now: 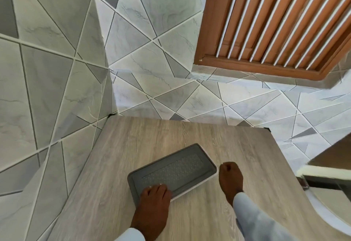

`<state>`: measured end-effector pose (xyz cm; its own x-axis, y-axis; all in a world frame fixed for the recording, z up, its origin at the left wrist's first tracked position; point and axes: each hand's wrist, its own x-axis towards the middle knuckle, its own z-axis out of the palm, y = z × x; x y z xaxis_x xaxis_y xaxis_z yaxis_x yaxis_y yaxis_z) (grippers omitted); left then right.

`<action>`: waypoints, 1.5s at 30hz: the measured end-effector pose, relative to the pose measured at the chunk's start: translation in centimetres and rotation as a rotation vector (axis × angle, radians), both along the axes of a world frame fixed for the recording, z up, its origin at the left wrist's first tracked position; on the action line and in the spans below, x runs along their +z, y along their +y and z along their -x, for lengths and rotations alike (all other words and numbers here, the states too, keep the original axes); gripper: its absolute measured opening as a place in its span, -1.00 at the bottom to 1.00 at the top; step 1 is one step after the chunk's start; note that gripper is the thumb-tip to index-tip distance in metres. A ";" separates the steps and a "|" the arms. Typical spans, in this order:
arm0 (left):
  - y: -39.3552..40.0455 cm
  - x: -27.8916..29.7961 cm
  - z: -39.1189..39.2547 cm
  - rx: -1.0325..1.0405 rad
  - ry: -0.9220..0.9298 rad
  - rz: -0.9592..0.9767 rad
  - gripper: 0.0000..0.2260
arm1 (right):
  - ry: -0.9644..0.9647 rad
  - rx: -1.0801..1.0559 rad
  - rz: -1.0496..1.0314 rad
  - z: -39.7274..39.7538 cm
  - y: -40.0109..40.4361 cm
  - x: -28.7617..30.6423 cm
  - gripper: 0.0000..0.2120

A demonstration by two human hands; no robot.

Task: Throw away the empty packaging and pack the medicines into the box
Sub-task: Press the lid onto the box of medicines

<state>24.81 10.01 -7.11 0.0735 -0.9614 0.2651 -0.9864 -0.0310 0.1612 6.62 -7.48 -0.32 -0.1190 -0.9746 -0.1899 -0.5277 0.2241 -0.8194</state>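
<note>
My left hand (154, 196) lies flat, palm down, on the near end of the box (171, 171), its fingers (158, 187) stretched out side by side and resting on the grey lid; it presses or rests there and grips nothing. My right hand (230, 178) is curled into a loose fist just beside the box's right-hand end, knuckles up, and I cannot tell whether it touches the box's edge or whether anything is tucked inside it. Pale sleeves cover both my forearms up to the wrists. The box is a shallow oblong with rounded corners, a dark grey lid with a patterned panel in the middle and a white rim showing along its near and right sides. It lies closed and flat, turned at an angle, on the near half of the table (133, 138), which has a light grey wood-grain top with small dark caps at its far corners. The table stands pushed into a corner of the room, against walls (144, 54) clad in grey and white marbled tiles cut into angular shapes with white joints. Up on the right a brown wooden louvred shutter (281, 22) sits in the wall. At the far right edge, past the table, some blurred white and dark furniture shows that I cannot make out.
</note>
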 end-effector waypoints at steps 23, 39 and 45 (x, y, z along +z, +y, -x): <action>-2.4 2.5 -1.9 0.960 0.794 -0.055 -0.58 | 0.071 0.341 -0.107 2.3 -1.8 -5.4 -0.65; -8.3 1.0 -2.8 0.375 0.052 -0.222 -0.41 | 0.793 0.877 0.339 0.5 -3.1 -5.4 -0.16; -10.6 -0.1 0.0 0.133 0.015 -0.327 -0.30 | 0.793 0.832 0.369 0.3 -3.0 -5.7 -0.21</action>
<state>24.80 -0.63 -7.22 0.2050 -0.9771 -0.0570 -0.9679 -0.2111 0.1361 6.37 -10.44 -5.99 0.6137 -0.7884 -0.0427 -0.7845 -0.6029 -0.1451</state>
